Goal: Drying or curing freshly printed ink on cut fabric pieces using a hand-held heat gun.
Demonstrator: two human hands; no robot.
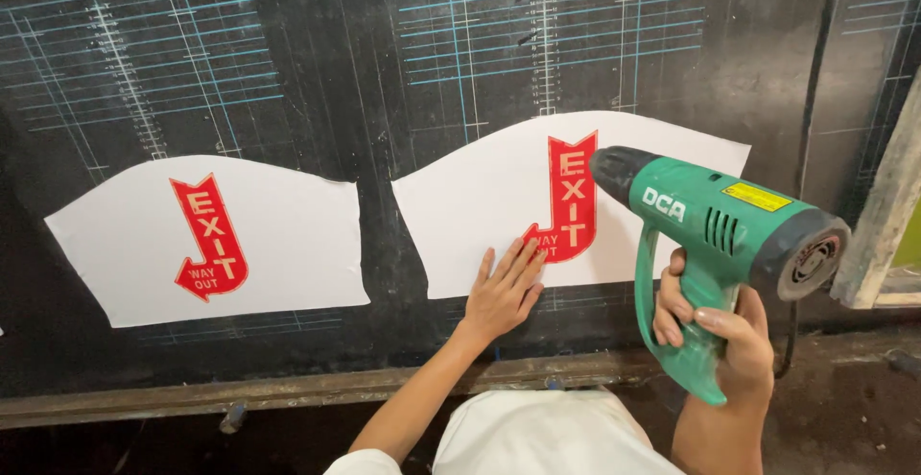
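Right-hand white sheet (480, 206) lies flat on the black board (365, 82), its top edge curved, its lower edge straight. On it, right of centre, a red arrow-shaped sticker (568, 197) with pale lettering; shaft upright, hooked tip pointing down-left.

Left hand (504, 293): palm down, fingers flat and slightly fanned, pressing the sheet's lower edge. Fingertips touch the sticker's hooked tip. Nothing gripped. Forearm comes up from bottom centre.

Right hand (720, 336): fingers wrapped tight round the handle of a green heat gun (715, 221). Dark nozzle at upper left, just beside the sticker's upper right edge, overlapping the sheet in this view; whether the nozzle touches the surface cannot be told. Gun body slants down to the right, grey rear vent facing the camera, yellow label on top. Gun and hand hide the sheet's lower right corner. A dark cord hangs behind the wrist.

Further left, well apart across a strip of bare board, a second white sheet (211, 245) of like shape carries a second red arrow sticker (209, 235), tilted, tip pointing down-left. Nothing rests on it.

Board is marked with fine blue and white ruled grids (547, 24) above both sheets. A worn wooden ledge (288, 389) runs along the board's foot. Pale timber frame (887, 216) leans in at the right edge. White clothing (547, 437) at bottom centre. Dark dirty floor (844, 408) lower right.
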